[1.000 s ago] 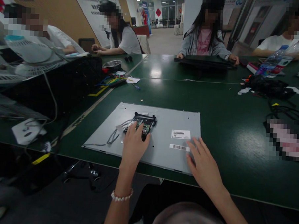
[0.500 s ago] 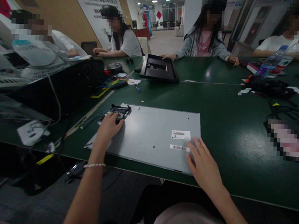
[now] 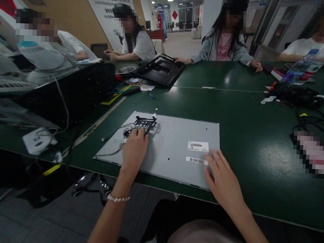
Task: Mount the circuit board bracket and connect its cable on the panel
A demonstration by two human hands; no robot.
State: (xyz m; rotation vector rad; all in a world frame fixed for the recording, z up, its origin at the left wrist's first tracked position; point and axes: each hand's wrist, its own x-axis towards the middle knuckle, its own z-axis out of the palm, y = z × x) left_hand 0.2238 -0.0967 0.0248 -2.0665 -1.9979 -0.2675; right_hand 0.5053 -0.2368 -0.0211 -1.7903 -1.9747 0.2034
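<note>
A flat grey metal-backed display panel (image 3: 174,132), with a white label (image 3: 198,146) and a barcode sticker (image 3: 196,161), lies on the green table before me. Toward its left side, my left hand (image 3: 134,150) grips a black bracket with a circuit board (image 3: 146,123), held at or just above the panel; my fingers hide part of it. Thin cables (image 3: 113,133) trail left from the bracket. My right hand (image 3: 225,176) is spread with fingers apart over the panel's right edge, fingertips close to the stickers.
Across the green table (image 3: 239,128), a person's hand (image 3: 183,60) holds a black frame (image 3: 160,71). Loose wires (image 3: 126,87) and a metal bowl (image 3: 126,70) are at back left. Bottles (image 3: 301,66), a black bundle (image 3: 294,94) and a blurred-out phone-like object (image 3: 313,151) stand right.
My left hand has moved right across the panel with the bracket and its cables. The person opposite has tilted and shifted the black frame leftward. My right hand stays about where it was.
</note>
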